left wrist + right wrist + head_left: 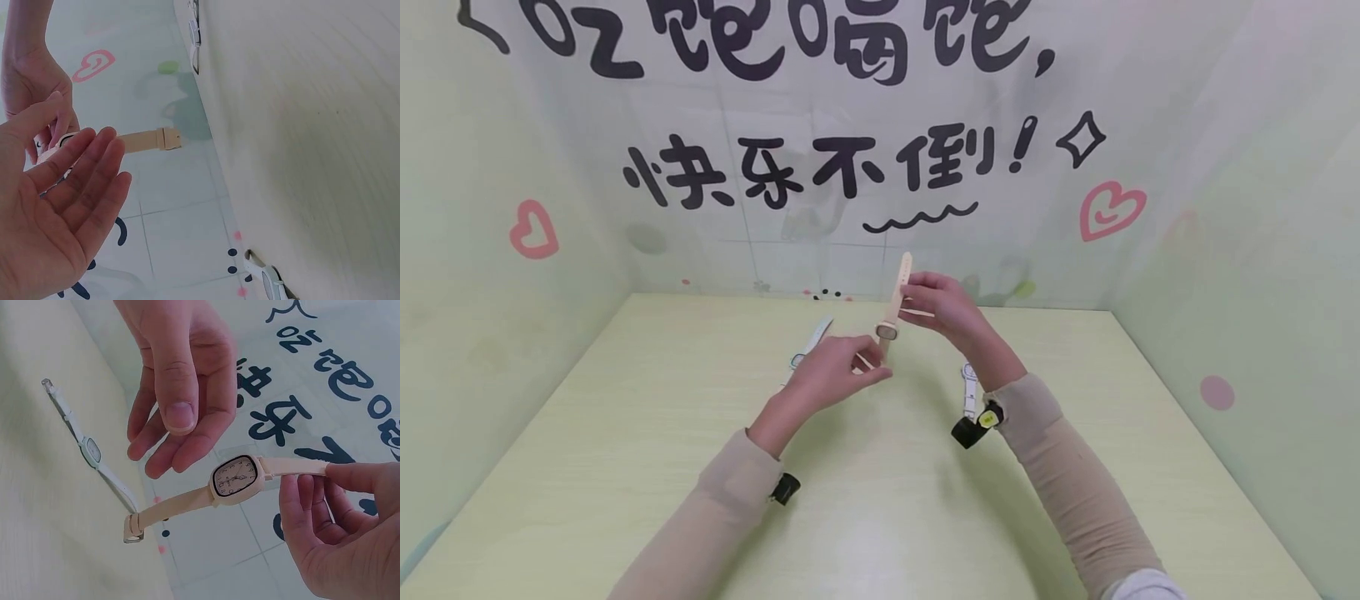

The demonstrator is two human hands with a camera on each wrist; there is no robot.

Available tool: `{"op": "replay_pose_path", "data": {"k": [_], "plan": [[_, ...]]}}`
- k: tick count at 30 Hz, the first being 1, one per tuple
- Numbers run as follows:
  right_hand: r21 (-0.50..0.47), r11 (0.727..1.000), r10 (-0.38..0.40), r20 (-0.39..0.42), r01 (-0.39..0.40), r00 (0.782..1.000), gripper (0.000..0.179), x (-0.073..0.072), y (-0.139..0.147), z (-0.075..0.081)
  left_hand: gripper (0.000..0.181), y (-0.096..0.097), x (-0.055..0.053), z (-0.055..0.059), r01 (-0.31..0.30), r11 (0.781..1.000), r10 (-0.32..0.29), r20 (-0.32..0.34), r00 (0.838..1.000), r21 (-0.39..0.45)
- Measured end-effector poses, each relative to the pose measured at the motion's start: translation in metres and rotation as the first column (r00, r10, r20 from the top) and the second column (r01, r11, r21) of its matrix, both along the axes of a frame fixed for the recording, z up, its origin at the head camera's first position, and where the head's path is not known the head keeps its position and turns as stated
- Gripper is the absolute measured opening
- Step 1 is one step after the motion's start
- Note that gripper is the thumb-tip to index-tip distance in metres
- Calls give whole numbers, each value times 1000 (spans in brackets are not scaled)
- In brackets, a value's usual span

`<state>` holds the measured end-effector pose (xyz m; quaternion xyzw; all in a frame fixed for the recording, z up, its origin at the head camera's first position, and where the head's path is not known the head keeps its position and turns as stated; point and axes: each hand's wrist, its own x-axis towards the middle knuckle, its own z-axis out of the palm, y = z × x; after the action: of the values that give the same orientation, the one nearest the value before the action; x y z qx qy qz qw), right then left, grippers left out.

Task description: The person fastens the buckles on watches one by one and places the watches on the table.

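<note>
A peach wristwatch [887, 331] with a rounded-square dial is held up above the table. My right hand [946, 308] pinches one half of its strap between thumb and fingers. In the right wrist view the dial faces the camera, and the buckle [133, 528] hangs at the free strap end. My left hand [831, 371] hovers beside the watch, fingers loosely extended and thumb apart, gripping nothing. From the left wrist, its fingers [87, 178] overlap part of the watch, hiding most of the dial.
A pale mint wristwatch [92, 453] lies on the table behind my left hand. Near my right wrist lies a white wristwatch [970, 392]. The pale wooden table [865, 517] ends at a printed wall sheet [820, 258] at the back, with side panels left and right.
</note>
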<state>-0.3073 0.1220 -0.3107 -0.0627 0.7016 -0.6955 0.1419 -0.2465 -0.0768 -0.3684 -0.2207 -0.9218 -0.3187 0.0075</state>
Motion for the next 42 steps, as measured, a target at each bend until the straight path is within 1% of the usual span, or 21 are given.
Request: {"op": "replay_pose_path", "data": {"k": [6, 14, 20, 25, 33, 37, 40, 42], "plan": [[-2, 1000, 3, -6, -3, 1000, 28, 2, -1, 3, 29, 2, 1, -5, -9, 1000, 10, 23, 1000, -5], [0, 1000, 12, -24, -12, 1000, 29, 4, -2, 7, 28, 4, 3, -10, -35, 999, 33, 76, 997, 30], [7, 1000, 22, -33, -22, 999, 32, 6, -3, 10, 28, 5, 2, -15, -46, 998, 42, 94, 995, 40], [-16, 1000, 27, -34, -27, 999, 31, 9, -3, 12, 31, 6, 1, -18, -56, 997, 50, 108, 993, 54], [-35, 998, 46, -45, -48, 998, 30, 13, -6, 16, 33, 4, 0, -20, -64, 990, 45, 145, 988, 126], [-56, 997, 53, -56, -57, 997, 26, 15, -7, 18, 37, 3, -2, -22, -71, 981, 39, 171, 984, 183], [-71, 995, 59, -66, -64, 996, 20, 16, -7, 18, 37, 1, -6, -23, -68, 963, 16, 198, 980, 261], [-78, 995, 60, -68, -65, 996, 16, 16, -8, 18, 36, -2, -9, -24, -62, 941, -18, 233, 972, 332]]}}
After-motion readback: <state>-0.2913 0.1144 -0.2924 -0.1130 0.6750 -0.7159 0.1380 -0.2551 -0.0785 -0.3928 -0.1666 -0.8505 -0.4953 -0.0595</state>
